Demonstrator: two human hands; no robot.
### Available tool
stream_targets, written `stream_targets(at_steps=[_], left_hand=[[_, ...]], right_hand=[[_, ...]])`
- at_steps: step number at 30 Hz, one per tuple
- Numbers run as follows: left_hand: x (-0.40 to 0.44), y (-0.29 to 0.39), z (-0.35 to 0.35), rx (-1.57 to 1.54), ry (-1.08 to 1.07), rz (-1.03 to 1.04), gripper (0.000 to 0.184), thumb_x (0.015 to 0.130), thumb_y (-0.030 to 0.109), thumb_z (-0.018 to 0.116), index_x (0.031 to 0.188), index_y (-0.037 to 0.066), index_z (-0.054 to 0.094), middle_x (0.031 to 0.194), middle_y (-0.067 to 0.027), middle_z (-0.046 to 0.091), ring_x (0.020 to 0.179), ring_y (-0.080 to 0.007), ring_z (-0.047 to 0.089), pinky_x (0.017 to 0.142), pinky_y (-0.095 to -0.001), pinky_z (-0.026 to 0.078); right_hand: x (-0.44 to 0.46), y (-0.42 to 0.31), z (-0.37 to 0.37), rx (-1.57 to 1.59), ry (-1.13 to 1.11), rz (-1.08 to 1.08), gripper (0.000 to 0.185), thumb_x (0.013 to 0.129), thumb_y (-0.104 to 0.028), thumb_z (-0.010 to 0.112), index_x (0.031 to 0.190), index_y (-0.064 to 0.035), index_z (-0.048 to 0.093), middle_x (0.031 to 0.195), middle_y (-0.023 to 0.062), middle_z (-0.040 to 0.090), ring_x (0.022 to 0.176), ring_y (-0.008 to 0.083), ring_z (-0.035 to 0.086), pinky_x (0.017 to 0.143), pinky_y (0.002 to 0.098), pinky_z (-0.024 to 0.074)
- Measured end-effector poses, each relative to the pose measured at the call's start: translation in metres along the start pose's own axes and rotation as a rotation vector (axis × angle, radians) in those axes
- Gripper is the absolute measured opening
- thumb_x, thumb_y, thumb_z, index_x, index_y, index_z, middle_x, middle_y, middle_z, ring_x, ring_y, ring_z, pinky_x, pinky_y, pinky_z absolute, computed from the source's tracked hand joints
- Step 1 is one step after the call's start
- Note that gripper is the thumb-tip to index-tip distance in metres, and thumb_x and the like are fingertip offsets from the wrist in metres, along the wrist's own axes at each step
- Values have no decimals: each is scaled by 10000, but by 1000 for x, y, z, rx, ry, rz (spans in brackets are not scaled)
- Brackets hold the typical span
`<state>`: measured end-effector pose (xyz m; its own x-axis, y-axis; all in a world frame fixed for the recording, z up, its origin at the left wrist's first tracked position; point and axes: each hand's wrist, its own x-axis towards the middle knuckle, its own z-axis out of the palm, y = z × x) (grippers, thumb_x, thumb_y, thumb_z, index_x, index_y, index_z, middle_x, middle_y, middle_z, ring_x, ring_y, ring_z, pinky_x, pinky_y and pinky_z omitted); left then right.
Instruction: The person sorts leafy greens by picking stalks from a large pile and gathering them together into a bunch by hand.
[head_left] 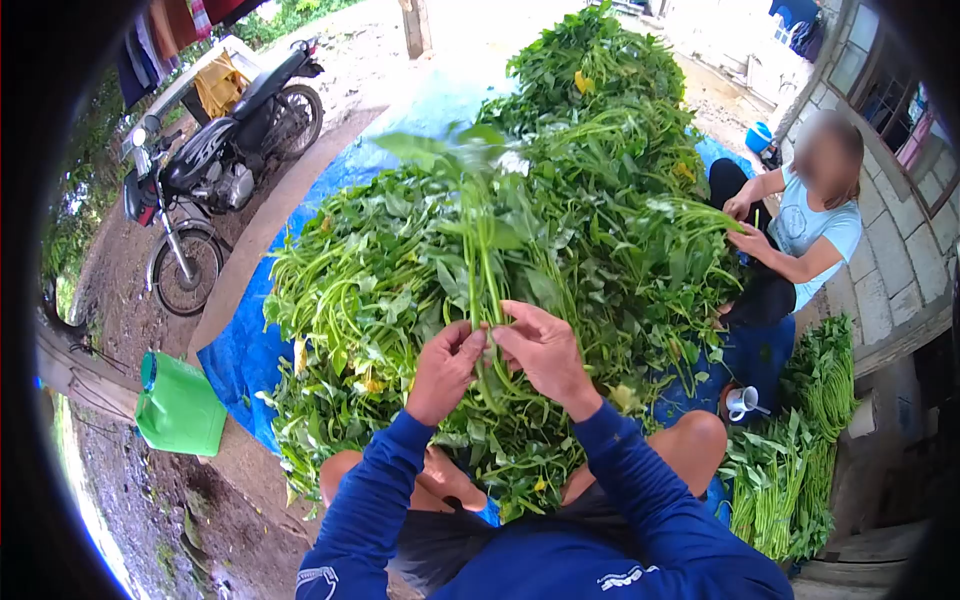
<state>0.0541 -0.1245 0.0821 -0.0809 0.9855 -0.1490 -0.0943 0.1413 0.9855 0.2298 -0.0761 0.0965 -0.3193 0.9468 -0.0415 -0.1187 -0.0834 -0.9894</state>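
Upright in front of me is a small bunch of water spinach stems, its leafy tops blurred. My left hand pinches the stems low down between thumb and fingers. Close beside it, my right hand also has its fingertips closed on the stems, a little higher. The cut ends hang below both hands. Under and beyond them spreads a large heap of loose water spinach, reaching almost to my crossed legs.
A blue tarp lies beneath the heap. At the right sits a person handling greens. Bundled greens and a white mug are near my right knee. A green jug and motorcycle stand left.
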Motion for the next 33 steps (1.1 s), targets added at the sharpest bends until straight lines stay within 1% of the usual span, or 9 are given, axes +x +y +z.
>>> stream_targets(at_steps=[8, 12, 13, 14, 17, 25, 28, 31, 33], left_hand=[[3, -22, 3, -223, -44, -84, 328, 1099, 365, 611, 1233, 84, 714, 918, 42, 705, 754, -49, 629, 620, -228, 494], [16, -22, -4, 18, -48, 21, 350, 1100, 387, 600, 1143, 62, 724, 853, 30, 690, 703, -66, 617, 589, -233, 476], [20, -20, -11, 213, -2, 86, 361, 1102, 394, 596, 1089, 56, 722, 833, 23, 684, 688, -75, 620, 581, -234, 470], [18, -13, -10, 118, 48, 56, 364, 1100, 407, 598, 1047, 63, 702, 816, 22, 669, 672, -79, 617, 580, -237, 476], [18, 18, -24, -123, 99, -30, 330, 1103, 411, 596, 985, 106, 640, 789, 28, 604, 665, -79, 584, 609, -238, 494], [22, 26, -45, -264, 90, 3, 330, 1090, 414, 630, 984, 101, 623, 768, 37, 574, 626, -68, 545, 580, -211, 477], [22, 29, -48, -281, 120, 22, 312, 1103, 410, 605, 1013, 112, 600, 750, 39, 543, 611, -68, 521, 552, -209, 441], [22, 30, -47, -317, 125, 42, 303, 1109, 414, 592, 1025, 123, 582, 736, 43, 509, 607, -72, 502, 543, -209, 414], [21, 31, -48, -346, 126, 80, 303, 1110, 413, 591, 1015, 126, 580, 737, 44, 500, 609, -75, 498, 547, -213, 417]], right_hand=[[-24, 33, 12, 80, 52, 69, 264, 1038, -142, 698, 1255, 8, 686, 924, 12, 726, 734, 57, 637, 619, 232, 522], [-22, 33, 15, -5, -17, 7, 278, 1014, -133, 714, 1236, 31, 740, 922, 40, 740, 773, 77, 651, 668, 236, 534], [-18, 25, 7, -272, -35, -234, 229, 984, -111, 728, 1157, 31, 777, 931, 59, 754, 820, 100, 664, 711, 265, 548], [-10, 33, 0, -141, -63, -311, 195, 963, -92, 731, 1102, 30, 793, 937, 72, 763, 848, 118, 671, 730, 287, 551], [1, 14, -29, 10, 150, -129, 162, 1005, -97, 704, 1108, 0, 784, 928, -6, 754, 791, 63, 654, 697, 225, 518], [-37, 36, -31, -74, -336, 132, 224, 1028, -97, 673, 1202, 10, 765, 1070, 27, 761, 951, 79, 666, 854, 237, 533], [-44, 41, -26, -414, -436, -203, 267, 1033, -101, 669, 1266, 15, 729, 1093, 24, 737, 976, 76, 655, 873, 249, 531], [-48, 58, -21, -29, -492, 270, 364, 1033, -104, 669, 1373, 24, 656, 1081, 22, 709, 976, 80, 651, 878, 258, 529], [-54, 62, -16, 63, -470, 228, 392, 1037, -113, 660, 1395, 41, 613, 1052, 15, 688, 938, 73, 637, 845, 245, 526]])
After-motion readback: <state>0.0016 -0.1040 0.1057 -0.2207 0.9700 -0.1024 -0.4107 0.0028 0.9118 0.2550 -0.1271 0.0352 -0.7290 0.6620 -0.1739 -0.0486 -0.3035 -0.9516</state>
